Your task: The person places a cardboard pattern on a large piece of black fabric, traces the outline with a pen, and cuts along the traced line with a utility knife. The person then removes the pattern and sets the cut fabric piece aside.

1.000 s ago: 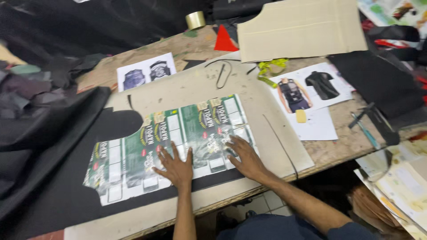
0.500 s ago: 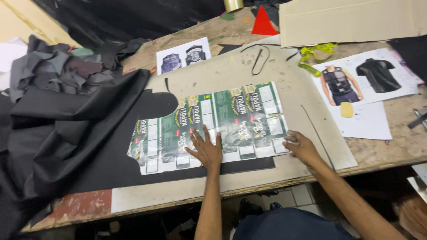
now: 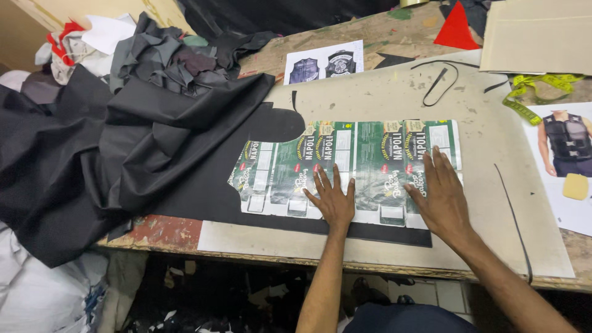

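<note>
On black fabric point(image 3: 203, 197), both flat hands press a green printed-cardboard pattern point(image 3: 370, 154).

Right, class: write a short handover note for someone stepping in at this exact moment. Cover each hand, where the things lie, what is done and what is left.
Left hand: flat, fingers spread, pressing the lower middle of the green printed pattern.
Right hand: flat on the pattern's right end.
Neither hand grips anything.
The pattern lies flat on black fabric, which is spread over a beige board on the worktable; the rest of the fabric is bunched at the left.
A yellow measuring tape and vest pictures lie further back.
Done: pattern laid and held down.
Left: no traced line or cut shows around it.
</note>
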